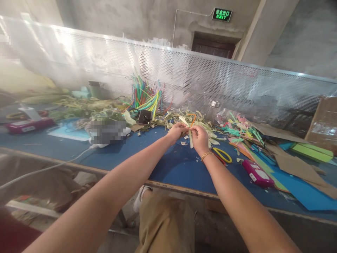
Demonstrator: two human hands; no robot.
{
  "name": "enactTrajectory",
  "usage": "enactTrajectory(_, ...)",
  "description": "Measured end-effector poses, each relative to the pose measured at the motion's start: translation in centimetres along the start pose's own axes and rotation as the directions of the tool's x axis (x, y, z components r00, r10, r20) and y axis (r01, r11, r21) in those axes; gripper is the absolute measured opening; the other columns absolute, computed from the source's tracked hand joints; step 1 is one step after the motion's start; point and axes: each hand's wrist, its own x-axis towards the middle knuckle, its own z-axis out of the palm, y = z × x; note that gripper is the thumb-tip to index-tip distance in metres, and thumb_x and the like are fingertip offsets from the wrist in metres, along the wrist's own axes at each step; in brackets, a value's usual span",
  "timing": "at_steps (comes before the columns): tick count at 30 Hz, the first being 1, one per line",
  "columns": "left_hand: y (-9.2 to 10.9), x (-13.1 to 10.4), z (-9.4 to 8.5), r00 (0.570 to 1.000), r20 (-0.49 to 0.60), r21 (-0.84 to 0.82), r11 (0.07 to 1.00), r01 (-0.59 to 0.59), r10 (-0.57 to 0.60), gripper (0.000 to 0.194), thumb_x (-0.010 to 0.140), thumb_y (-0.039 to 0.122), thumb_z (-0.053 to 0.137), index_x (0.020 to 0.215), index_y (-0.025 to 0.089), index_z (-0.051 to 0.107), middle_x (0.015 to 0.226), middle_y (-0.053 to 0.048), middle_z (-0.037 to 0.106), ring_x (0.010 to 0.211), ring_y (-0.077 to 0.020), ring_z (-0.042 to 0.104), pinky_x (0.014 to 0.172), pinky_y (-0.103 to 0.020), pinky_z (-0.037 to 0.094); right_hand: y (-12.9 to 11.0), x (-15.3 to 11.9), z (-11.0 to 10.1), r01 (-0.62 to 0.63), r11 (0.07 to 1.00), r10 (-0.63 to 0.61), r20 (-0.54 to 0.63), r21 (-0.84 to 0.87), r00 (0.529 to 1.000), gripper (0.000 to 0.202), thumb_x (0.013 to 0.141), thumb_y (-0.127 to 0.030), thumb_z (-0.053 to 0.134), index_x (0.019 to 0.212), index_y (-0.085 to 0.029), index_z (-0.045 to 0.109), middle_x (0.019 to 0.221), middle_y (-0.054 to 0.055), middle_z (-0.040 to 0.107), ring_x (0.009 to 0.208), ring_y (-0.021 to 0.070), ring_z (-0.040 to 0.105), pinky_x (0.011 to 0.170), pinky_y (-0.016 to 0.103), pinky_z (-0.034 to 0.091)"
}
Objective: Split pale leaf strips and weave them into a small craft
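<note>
Pale husk strip [190,137] hangs pinched between the left hand [177,131] and right hand [199,137], both closed on it above the blue table [173,165]. Yellow-handled scissors [222,155] lie just right; coloured straws [146,96] stand behind.

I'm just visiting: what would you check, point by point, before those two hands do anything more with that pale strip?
1. Both hands on the strip: ok. The left hand and right hand both pinch the pale strip.
2. Strip clear of the table: ok, it hangs above the blue top.
3. Grip firmness: cannot tell.
4. Scissors within reach: ok, just right of the right wrist.
5. More strips nearby: ok, a loose pile lies behind the hands.
</note>
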Motion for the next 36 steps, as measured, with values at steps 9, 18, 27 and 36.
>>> enactTrajectory(9, 0.55, -0.04, -0.2, 0.995, 0.038, -0.074, 0.992, 0.1, -0.097, 0.015, 0.064, 0.014, 0.07, 0.063, 0.014, 0.055, 0.053, 0.001, 0.053, 0.051, -0.0079, 0.052, 0.056, -0.022, 0.046, 0.08, -0.05, 0.07, 0.004, 1.0, -0.004, -0.008, 0.017, 1.0, 0.014, 0.081, -0.018, 0.049, 0.082, -0.021, 0.062, 0.085, 0.005, 0.065, 0.084, 0.0205, 0.059, 0.081, 0.035, 0.047)
enactTrajectory(18, 0.52, -0.02, -0.31, 0.993, 0.039, -0.124, 0.986, 0.113, -0.109, 0.007, 0.065, 0.014, 0.068, 0.062, 0.012, 0.062, 0.059, -0.002, 0.062, 0.053, -0.0078, 0.054, 0.055, -0.02, 0.044, 0.02, -0.07, 0.14, 0.034, 0.999, -0.035, 0.015, 0.009, 0.999, 0.016, 0.076, -0.016, 0.053, 0.089, -0.021, 0.061, 0.091, 0.007, 0.064, 0.089, 0.0219, 0.059, 0.084, 0.037, 0.047)
enactTrajectory(27, 0.71, -0.23, -0.19, 0.985, 0.068, -0.13, 0.977, 0.167, -0.16, 0.006, 0.068, 0.017, 0.067, 0.068, 0.012, 0.064, 0.065, -0.006, 0.066, 0.056, -0.0109, 0.059, 0.056, -0.022, 0.045, -0.26, 0.02, -0.1, 0.066, 0.998, -0.066, 0.001, -0.025, 0.998, 0.013, 0.078, -0.017, 0.053, 0.089, -0.021, 0.061, 0.091, 0.007, 0.064, 0.091, 0.0223, 0.059, 0.085, 0.038, 0.046)
enactTrajectory(36, 0.41, 0.15, -0.34, 0.986, 0.107, -0.125, 0.982, 0.141, -0.128, 0.01, 0.064, 0.017, 0.071, 0.068, 0.013, 0.063, 0.065, -0.005, 0.064, 0.056, -0.0112, 0.058, 0.054, -0.023, 0.044, -0.24, 0.06, -0.18, 0.011, 0.999, -0.01, -0.016, 0.036, 1.0, 0.011, 0.081, -0.028, 0.057, 0.088, -0.021, 0.061, 0.089, 0.006, 0.065, 0.086, 0.0208, 0.06, 0.082, 0.035, 0.047)
